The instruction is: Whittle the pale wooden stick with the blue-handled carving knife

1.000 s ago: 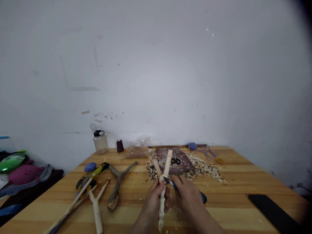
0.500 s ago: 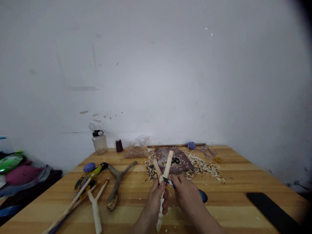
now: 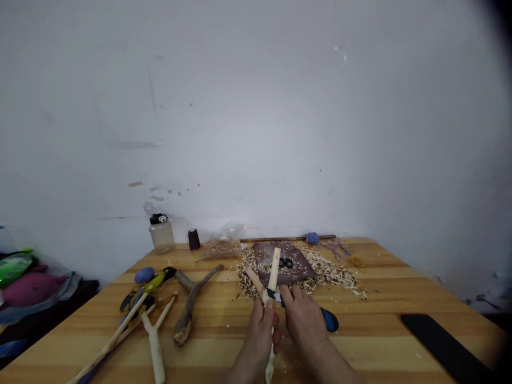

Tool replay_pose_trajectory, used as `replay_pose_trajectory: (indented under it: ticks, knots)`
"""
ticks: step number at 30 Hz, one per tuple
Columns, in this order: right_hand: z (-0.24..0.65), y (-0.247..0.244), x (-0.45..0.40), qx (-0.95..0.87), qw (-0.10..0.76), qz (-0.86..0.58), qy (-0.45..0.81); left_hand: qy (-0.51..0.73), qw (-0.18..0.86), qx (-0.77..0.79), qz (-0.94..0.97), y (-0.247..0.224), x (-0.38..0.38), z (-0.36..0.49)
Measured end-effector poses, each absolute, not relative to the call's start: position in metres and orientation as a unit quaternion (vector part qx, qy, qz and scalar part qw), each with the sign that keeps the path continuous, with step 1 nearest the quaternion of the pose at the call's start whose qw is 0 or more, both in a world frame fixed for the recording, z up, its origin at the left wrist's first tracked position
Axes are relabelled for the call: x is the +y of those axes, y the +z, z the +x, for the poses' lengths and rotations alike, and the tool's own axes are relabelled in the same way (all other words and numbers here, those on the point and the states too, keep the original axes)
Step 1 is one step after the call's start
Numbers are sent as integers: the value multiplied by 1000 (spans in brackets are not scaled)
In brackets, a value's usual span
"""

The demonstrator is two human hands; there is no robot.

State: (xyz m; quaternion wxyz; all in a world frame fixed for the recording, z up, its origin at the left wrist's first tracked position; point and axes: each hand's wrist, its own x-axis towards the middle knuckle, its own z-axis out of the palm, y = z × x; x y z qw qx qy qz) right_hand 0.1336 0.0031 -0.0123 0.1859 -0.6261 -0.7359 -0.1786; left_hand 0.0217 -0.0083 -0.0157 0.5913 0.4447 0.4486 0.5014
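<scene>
My left hand (image 3: 259,338) is shut around the stem of a peeled, pale wooden forked stick (image 3: 274,272), whose two arms point up and away from me. The stem's lower end sticks out below my fist. My right hand (image 3: 304,322) grips a carving knife with a blue and black handle (image 3: 328,320). Its short blade (image 3: 271,294) sits at the crotch of the fork, touching the wood. My fingers hide most of the stem and part of the knife handle.
On the wooden table (image 3: 224,320) lie more forked sticks (image 3: 156,346), a bark-covered branch (image 3: 188,314), and wood shavings around a dark pad (image 3: 280,261) with scissors (image 3: 285,263). A black slab (image 3: 440,341) lies at right; a bottle (image 3: 162,236) stands behind.
The forked stick has tilted, with its lower end shifting right and its left arm leaning further left. The knife blade stays at the crotch. The whole view has drifted slightly left.
</scene>
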Motion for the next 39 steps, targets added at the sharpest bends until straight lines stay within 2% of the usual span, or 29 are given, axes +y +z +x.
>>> replay_pose_trajectory:
  ticks: [6,9,12,15,17,20,30,39]
  knots:
    - [133,-8,2,-736,208,-635,-107,514,563,457,457,-21,-10,27]
    - [137,-5,3,-758,263,-597,24,515,631,416,404,-16,-9,23]
    - [142,-3,7,-772,352,-496,187,483,729,346,340,-8,-9,15]
    - [147,-4,11,-740,423,-460,250,468,772,301,307,0,-9,9]
    - [150,-4,13,-718,442,-484,236,468,777,296,300,2,-9,7]
    - [154,0,11,-724,428,-503,198,469,775,296,303,3,-8,5]
    - [149,9,-4,-786,246,-566,-28,468,758,312,332,6,-12,5]
    - [148,7,-4,-782,231,-574,-81,453,784,278,319,6,-12,4]
